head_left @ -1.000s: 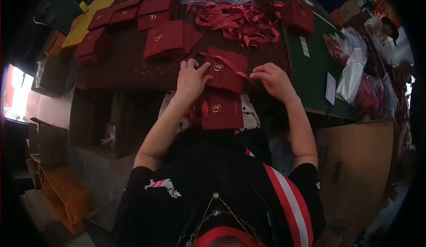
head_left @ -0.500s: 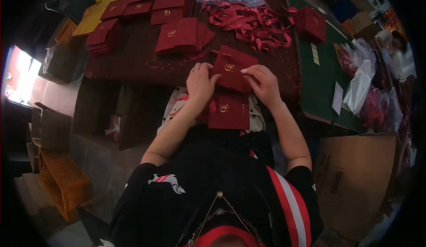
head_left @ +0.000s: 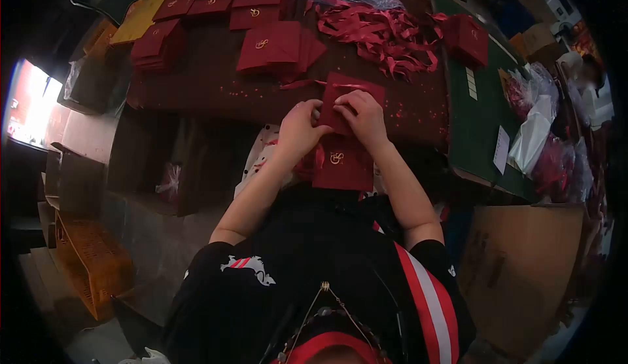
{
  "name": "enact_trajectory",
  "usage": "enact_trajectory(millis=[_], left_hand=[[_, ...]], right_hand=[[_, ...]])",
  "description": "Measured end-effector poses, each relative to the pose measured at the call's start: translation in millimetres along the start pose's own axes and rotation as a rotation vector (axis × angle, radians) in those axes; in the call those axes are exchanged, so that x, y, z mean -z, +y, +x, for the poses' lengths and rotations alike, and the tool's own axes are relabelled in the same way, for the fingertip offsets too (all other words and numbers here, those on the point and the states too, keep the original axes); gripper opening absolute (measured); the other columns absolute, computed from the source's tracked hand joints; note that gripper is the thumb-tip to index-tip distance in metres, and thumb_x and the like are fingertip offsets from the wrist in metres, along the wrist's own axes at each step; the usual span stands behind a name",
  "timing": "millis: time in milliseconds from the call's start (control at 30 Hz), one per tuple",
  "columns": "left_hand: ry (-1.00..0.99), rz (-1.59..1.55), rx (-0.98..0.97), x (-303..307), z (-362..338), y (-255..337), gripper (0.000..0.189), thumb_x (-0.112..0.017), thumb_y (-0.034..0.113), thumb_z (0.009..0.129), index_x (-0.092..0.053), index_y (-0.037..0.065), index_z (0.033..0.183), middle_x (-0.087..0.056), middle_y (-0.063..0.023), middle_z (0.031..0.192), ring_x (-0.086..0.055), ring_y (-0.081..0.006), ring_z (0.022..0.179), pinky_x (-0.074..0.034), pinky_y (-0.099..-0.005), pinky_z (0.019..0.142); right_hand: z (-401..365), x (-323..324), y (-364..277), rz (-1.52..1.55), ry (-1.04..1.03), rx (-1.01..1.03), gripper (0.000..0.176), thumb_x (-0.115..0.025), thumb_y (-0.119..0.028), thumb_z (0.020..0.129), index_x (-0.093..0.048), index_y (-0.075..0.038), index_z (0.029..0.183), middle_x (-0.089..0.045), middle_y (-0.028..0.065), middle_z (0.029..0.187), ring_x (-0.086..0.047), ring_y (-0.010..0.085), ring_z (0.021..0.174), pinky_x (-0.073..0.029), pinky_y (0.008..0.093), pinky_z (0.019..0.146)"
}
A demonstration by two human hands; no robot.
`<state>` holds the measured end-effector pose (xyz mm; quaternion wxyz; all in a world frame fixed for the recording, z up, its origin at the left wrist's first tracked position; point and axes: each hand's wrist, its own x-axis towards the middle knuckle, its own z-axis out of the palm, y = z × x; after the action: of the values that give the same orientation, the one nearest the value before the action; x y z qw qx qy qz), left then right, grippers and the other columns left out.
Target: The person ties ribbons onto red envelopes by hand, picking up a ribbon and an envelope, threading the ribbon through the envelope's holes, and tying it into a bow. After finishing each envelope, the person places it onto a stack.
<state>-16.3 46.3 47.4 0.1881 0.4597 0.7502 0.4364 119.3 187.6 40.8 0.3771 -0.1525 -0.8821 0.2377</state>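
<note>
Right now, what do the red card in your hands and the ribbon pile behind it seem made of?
Red card: probably stiff paper or cardstock with a matte finish; its faces lie flat and its edges are crisp. Ribbon pile: likely satin-type fabric, slightly glossy; the thin strips curl loosely and catch the light.

Folded card (head_left: 358,89) at near edge of surface: deep red. Lap card (head_left: 341,167), 6 o'clock from it: same red, gold emblem. Card stack (head_left: 275,42), 11 o'clock: red, gold emblems. Ribbon heap (head_left: 386,33), 1 o'clock: glossy crimson. Surface (head_left: 209,92): dark brown, red specks. Mat (head_left: 474,109), 3 o'clock: green. Sheet (head_left: 154,4), 10 o'clock: yellow. Crate (head_left: 91,266), 8 o'clock: orange. Shirt (head_left: 314,259): black, red-and-white stripe.
</note>
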Motion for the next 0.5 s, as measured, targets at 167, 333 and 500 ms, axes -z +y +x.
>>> enact_trajectory(millis=[167, 333, 500], left_hand=[[0.067, 0.064, -0.034, -7.2, -1.2, -3.0, 0.047, -0.089, 0.019, 0.071, -0.069, 0.003, 0.111, -0.067, -0.0114, 0.095, -0.067, -0.0256, 0.082, -0.055, -0.0365, 0.077], [0.066, 0.101, -0.026, -7.4, -0.1, -2.2, 0.045, -0.088, 0.019, 0.071, -0.069, 0.004, 0.109, -0.067, -0.0105, 0.095, -0.068, -0.0259, 0.083, -0.055, -0.0380, 0.077], [0.103, 0.071, -0.037, -9.5, -1.9, -0.8, 0.044, -0.088, 0.019, 0.071, -0.069, 0.005, 0.107, -0.066, -0.0097, 0.091, -0.066, -0.0270, 0.082, -0.053, -0.0388, 0.075]], right_hand=[[-3.5, 4.7, -4.7, -0.085, -0.080, 0.022, 0.012, -0.073, -0.008, 0.086, -0.069, -0.005, 0.097, -0.066, 0.0100, 0.096, -0.064, 0.0319, 0.091, -0.054, 0.0436, 0.081], [-4.0, 3.1, -8.7, -0.191, -0.103, 0.093, 0.011, -0.069, -0.006, 0.087, -0.068, -0.005, 0.098, -0.063, 0.0117, 0.100, -0.062, 0.0322, 0.092, -0.054, 0.0424, 0.079], [0.2, 3.7, -14.8, -0.258, -0.125, 0.146, 0.013, -0.068, -0.005, 0.086, -0.066, -0.007, 0.098, -0.060, 0.0111, 0.097, -0.060, 0.0314, 0.092, -0.052, 0.0422, 0.081]])
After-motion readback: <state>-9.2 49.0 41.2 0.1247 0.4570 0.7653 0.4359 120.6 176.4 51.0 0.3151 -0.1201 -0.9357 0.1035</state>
